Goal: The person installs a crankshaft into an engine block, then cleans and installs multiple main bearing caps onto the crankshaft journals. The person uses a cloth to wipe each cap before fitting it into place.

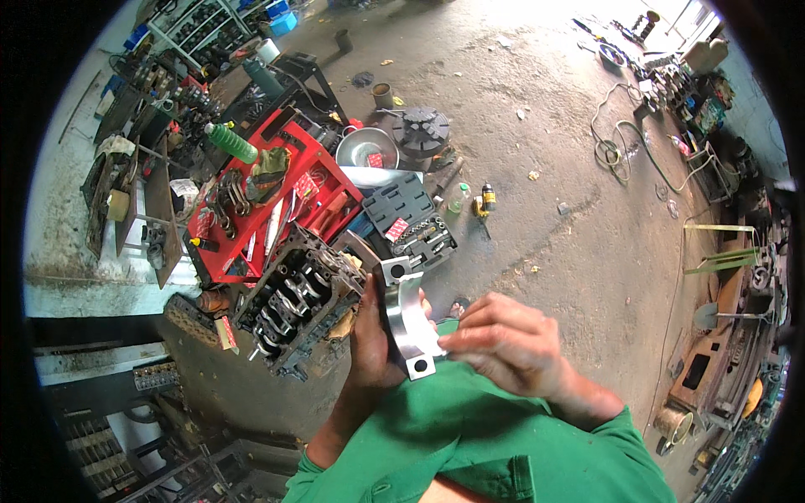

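Observation:
My left hand (369,344) is wrapped round a metal bearing cap (396,272), a half-round piece with a square, bolt-holed lug at each end. A shiny curved bearing shell (407,312) lies along the cap's hollow. Close to the lower lug, the fingers of my right hand (516,345) pinch together at the shell's lower end; the fingertips partly hide the spot. Left of my hands stands an engine block (331,289) with a crankshaft (293,298) in its open top.
Behind the block, a red tool cart (327,180) carries connecting rods (226,201) and a green bottle (231,142). An open socket set (419,230), a metal bowl (366,144) and a yellow drill (484,201) lie beyond. A hose (616,147) coils at far right.

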